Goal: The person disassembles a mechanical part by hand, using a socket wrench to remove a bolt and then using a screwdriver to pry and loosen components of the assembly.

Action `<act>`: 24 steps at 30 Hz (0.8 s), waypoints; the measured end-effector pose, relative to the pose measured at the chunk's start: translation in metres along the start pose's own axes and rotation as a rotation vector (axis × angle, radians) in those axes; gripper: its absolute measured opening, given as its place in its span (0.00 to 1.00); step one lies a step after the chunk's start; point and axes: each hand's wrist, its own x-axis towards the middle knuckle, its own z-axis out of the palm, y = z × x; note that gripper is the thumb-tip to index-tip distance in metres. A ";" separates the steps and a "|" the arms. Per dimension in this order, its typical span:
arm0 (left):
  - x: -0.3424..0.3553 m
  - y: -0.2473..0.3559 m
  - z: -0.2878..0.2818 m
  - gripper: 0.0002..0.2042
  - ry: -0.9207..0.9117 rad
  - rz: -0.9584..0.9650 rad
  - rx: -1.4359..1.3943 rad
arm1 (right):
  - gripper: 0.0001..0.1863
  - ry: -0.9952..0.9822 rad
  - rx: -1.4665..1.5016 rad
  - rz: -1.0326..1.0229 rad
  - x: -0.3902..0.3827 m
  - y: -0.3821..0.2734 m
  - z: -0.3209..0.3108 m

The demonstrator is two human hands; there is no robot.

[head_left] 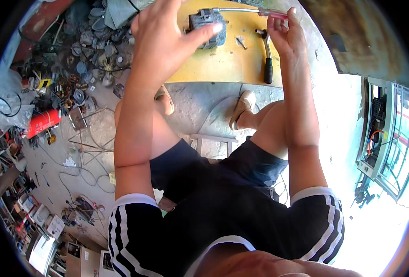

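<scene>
On the yellow work table (193, 69) stands a dark grey, blocky metal part (207, 39) with a worn surface. My right hand (288, 39) grips a screwdriver (271, 13) by its clear reddish handle. Its long metal shaft runs left to the top of the part; whether the tip touches a screw is too small to tell. My left hand (165, 39) is spread at the part's left side, its thumb reaching across the front; the upper fingers run toward the picture's edge. A ratchet wrench (267, 57) with a black handle lies just left of my right wrist.
A small metal piece (241, 43) lies on the table. Piles of metal parts (96, 51) cover the floor at left, near a red cylinder (44, 122) and loose cables (77, 173). A brown-stained panel (366, 37) and a metal-framed cabinet (384, 134) stand at right.
</scene>
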 end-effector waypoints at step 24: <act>-0.018 -0.043 0.050 0.40 -0.089 -0.022 0.076 | 0.14 0.180 -0.327 -0.011 -0.048 0.014 0.050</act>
